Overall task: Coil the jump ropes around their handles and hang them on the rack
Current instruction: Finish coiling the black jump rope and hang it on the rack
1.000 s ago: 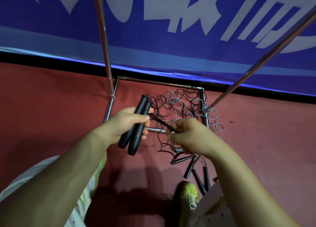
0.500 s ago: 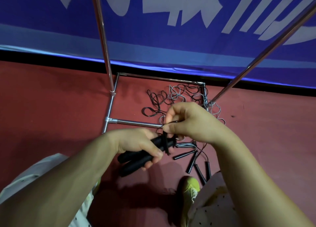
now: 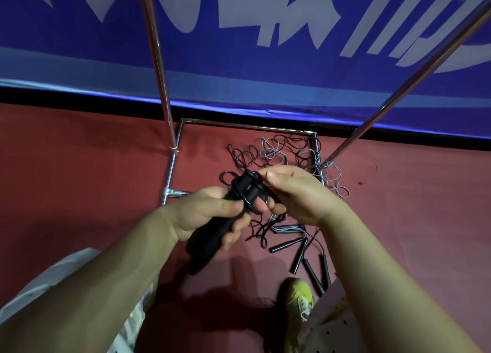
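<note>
My left hand point(image 3: 210, 214) grips a pair of black jump-rope handles point(image 3: 212, 235) held together, their upper ends pointing up and right. My right hand point(image 3: 297, 193) pinches the thin black rope point(image 3: 245, 193), which loops round the upper ends of the handles. The rest of this rope trails down to the floor below my hands. The chrome rack point(image 3: 159, 60) stands in front of me, its base frame point(image 3: 170, 177) on the red floor. Nothing hangs on the parts of the rack in view.
Tangled black and grey ropes point(image 3: 279, 153) lie inside the rack base. Several black handles point(image 3: 303, 254) lie on the floor by my yellow-green shoe point(image 3: 297, 299). A slanted rack pole point(image 3: 398, 94) runs up to the right. A blue banner point(image 3: 265, 46) covers the wall behind.
My left hand lowered and tilted the handles, then raised them a little. My right hand brought the rope over and round their upper ends, so a loop now lies there.
</note>
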`<state>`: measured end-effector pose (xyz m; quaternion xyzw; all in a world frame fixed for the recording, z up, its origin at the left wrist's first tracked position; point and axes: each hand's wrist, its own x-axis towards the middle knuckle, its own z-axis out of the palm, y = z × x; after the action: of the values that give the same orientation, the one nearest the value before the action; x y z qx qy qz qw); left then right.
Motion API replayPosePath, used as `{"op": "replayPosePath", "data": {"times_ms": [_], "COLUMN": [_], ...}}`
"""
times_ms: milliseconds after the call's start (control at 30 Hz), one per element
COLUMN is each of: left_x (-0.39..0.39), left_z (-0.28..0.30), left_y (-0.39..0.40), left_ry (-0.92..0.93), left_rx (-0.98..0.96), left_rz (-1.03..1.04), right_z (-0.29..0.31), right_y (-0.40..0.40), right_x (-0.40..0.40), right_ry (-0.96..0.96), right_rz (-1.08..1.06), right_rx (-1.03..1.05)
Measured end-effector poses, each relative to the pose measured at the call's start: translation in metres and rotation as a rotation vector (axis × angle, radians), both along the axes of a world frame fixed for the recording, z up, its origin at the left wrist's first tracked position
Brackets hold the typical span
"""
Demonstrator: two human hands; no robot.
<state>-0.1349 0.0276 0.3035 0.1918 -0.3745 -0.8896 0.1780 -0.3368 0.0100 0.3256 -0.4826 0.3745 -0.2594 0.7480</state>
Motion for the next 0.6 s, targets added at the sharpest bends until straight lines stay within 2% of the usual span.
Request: {"op": "replayPosePath", "data": {"times_ms": [100, 167, 233, 300, 600], "left_x": [-0.001, -0.005, -0.009, -0.010, -0.020], "left_z": [0.000, 0.002, 0.002, 0.005, 0.015], "left_y": [-0.002, -0.001, -0.001, -0.002, -0.004], "left_ry": [-0.017, -0.064, -0.158, -0.259, -0.491], "left_rx": [0.011, -0.001, -0.007, -0.031, -0.308], "left_rz": [0.087, 0.118, 0.191, 0.249, 0.380], "right_z": [-0.001, -0.001, -0.004, -0.010, -0.029], "right_y": [0.001, 0.003, 0.005, 0.005, 0.022], "right_x": [-0.003, -0.003, -0.001, 0.001, 0.032], "right_ry": [0.153, 0.188, 0.250, 0.399, 0.633], "right_rz": [-0.068, -0.109, -0.163, -0.228, -0.584], "right_rx": [-0.197, -0.267, -0.316, -0.372, -0.440]}}
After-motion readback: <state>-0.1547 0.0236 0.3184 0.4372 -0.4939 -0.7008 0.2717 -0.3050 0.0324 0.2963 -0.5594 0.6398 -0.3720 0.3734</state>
